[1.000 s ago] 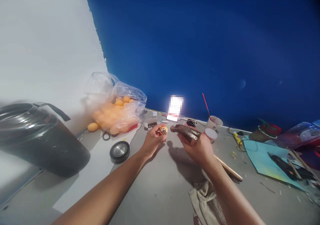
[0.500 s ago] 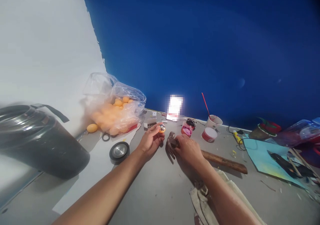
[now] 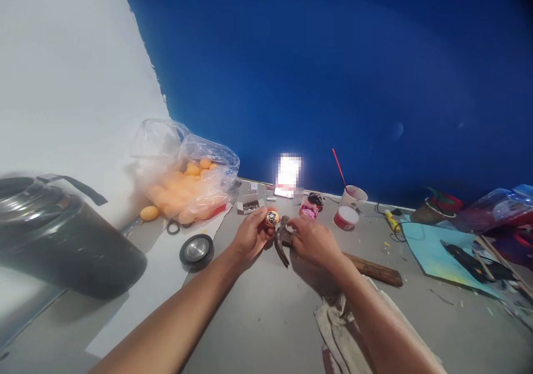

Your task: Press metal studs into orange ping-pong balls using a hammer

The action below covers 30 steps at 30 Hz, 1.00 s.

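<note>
A metal-studded orange ball (image 3: pixel 272 218) is pinched in the left hand's (image 3: pixel 251 235) curled fingers. Just right of that hand, a claw hammer (image 3: pixel 282 243) is grasped near its head by the curled right hand (image 3: pixel 313 241), its handle pointing rightward.

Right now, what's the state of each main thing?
Left hand: closed on ball
Ball: held, metallic side showing
Right hand: touching hammer; grip unclear
Hammer: turned on its side
Plastic bag: bulging with orange balls
Small box: open
Cup: upright, red stick inside
Screen: lit
Cloth: crumpled
</note>
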Each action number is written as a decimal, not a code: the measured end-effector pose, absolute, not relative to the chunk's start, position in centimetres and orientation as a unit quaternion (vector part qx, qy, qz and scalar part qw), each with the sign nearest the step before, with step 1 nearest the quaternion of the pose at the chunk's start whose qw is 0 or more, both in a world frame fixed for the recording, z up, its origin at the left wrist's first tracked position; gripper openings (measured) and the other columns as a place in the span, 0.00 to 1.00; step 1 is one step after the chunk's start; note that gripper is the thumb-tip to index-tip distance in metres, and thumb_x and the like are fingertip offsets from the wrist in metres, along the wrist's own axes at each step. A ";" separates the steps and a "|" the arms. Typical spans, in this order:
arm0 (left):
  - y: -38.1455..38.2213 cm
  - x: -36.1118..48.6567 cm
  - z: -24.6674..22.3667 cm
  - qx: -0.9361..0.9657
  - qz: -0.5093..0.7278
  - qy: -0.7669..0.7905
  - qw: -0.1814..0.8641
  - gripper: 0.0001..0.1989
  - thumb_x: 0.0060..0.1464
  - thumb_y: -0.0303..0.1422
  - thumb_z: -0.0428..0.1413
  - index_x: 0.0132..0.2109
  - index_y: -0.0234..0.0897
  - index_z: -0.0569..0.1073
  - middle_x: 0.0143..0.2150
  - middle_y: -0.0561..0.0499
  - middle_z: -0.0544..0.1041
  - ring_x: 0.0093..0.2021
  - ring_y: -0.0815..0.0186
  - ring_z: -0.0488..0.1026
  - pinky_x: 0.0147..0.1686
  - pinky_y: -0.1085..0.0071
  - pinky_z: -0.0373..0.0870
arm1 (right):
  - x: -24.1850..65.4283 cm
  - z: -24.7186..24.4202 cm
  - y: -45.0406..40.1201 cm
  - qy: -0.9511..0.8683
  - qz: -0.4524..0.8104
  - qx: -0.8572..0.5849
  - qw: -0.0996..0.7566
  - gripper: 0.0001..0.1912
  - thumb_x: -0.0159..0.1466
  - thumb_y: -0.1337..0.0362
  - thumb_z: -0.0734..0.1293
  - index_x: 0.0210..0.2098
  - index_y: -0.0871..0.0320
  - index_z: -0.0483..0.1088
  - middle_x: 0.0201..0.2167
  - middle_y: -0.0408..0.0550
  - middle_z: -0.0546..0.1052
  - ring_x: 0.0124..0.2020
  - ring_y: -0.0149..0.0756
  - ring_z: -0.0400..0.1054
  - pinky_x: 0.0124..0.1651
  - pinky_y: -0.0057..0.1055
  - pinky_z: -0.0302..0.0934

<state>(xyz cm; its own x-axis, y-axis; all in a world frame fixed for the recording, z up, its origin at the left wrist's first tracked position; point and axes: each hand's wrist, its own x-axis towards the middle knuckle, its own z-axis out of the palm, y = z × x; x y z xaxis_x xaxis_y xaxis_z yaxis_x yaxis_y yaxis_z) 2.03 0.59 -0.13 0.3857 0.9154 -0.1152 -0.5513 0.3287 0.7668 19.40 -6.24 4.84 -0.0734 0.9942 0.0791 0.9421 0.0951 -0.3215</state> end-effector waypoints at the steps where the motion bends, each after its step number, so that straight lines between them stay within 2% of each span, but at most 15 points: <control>1: 0.3 2.2 0.0 0.343 0.481 0.280 0.756 0.23 0.50 0.44 0.71 0.46 0.33 0.78 0.31 0.50 0.77 0.24 0.72 0.68 0.23 0.76 0.62 | 19.3 4.8 -6.3 -0.724 0.103 -0.654 0.193 0.18 0.65 0.68 0.66 0.54 0.53 0.74 0.48 0.50 0.79 0.45 0.41 0.75 0.43 0.33 0.62; 4: -0.6 2.7 0.6 0.399 0.476 0.284 0.731 0.25 0.47 0.48 0.72 0.44 0.35 0.77 0.29 0.53 0.75 0.23 0.73 0.67 0.21 0.77 0.58 | 18.8 4.4 -6.2 -0.732 0.129 -0.586 0.321 0.26 0.62 0.65 0.73 0.60 0.50 0.71 0.51 0.48 0.78 0.48 0.39 0.73 0.49 0.33 0.66; 7: -1.1 3.0 0.9 0.435 0.472 0.283 0.713 0.26 0.49 0.52 0.70 0.42 0.34 0.77 0.28 0.54 0.74 0.22 0.74 0.65 0.21 0.77 0.58 | 18.4 3.7 -5.9 -0.737 0.145 -0.541 0.379 0.24 0.60 0.70 0.73 0.56 0.49 0.74 0.49 0.47 0.78 0.52 0.40 0.71 0.53 0.34 0.66; 12: -1.5 3.0 1.0 0.452 0.483 0.292 0.691 0.28 0.54 0.56 0.64 0.44 0.34 0.77 0.27 0.53 0.74 0.22 0.71 0.67 0.22 0.74 0.64 | 18.1 3.2 -5.4 -0.693 0.192 -0.529 0.450 0.19 0.59 0.72 0.73 0.50 0.53 0.76 0.46 0.47 0.79 0.48 0.40 0.72 0.44 0.31 0.69; 17: -1.9 3.0 0.9 0.461 0.470 0.298 0.691 0.21 0.54 0.48 0.66 0.46 0.37 0.77 0.31 0.51 0.78 0.22 0.70 0.70 0.21 0.74 0.66 | 18.2 2.8 -5.3 -0.690 0.191 -0.510 0.477 0.16 0.63 0.72 0.68 0.49 0.53 0.77 0.46 0.48 0.79 0.49 0.39 0.71 0.45 0.31 0.68; 21: -2.0 3.0 0.9 0.449 0.468 0.311 0.694 0.17 0.52 0.41 0.67 0.45 0.36 0.78 0.36 0.49 0.80 0.28 0.68 0.74 0.26 0.74 0.69 | 18.4 2.0 -5.0 -0.699 0.198 -0.499 0.473 0.21 0.62 0.74 0.67 0.51 0.52 0.78 0.47 0.49 0.76 0.51 0.40 0.70 0.49 0.33 0.69; 25: -2.0 3.0 0.9 0.447 0.468 0.311 0.696 0.16 0.52 0.40 0.66 0.45 0.36 0.77 0.34 0.50 0.79 0.28 0.68 0.74 0.26 0.75 0.68 | 18.6 1.5 -4.6 -0.706 0.209 -0.479 0.478 0.26 0.61 0.76 0.67 0.54 0.49 0.79 0.46 0.49 0.75 0.50 0.41 0.71 0.48 0.35 0.69; 30: -2.0 3.1 1.1 0.450 0.477 0.322 0.683 0.16 0.51 0.38 0.67 0.44 0.36 0.76 0.35 0.50 0.80 0.31 0.66 0.77 0.29 0.75 0.69 | 18.8 1.3 -4.3 -0.710 0.228 -0.471 0.471 0.25 0.59 0.73 0.71 0.54 0.51 0.77 0.47 0.48 0.77 0.50 0.42 0.71 0.51 0.38 0.68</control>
<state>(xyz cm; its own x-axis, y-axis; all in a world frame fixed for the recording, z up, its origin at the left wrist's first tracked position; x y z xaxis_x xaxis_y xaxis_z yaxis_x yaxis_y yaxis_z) 3.07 -2.01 1.13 0.3381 0.9410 -0.0111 -0.3611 0.1406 0.9219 18.82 -4.27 1.33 -0.1116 0.8837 0.4545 0.4538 0.4522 -0.7679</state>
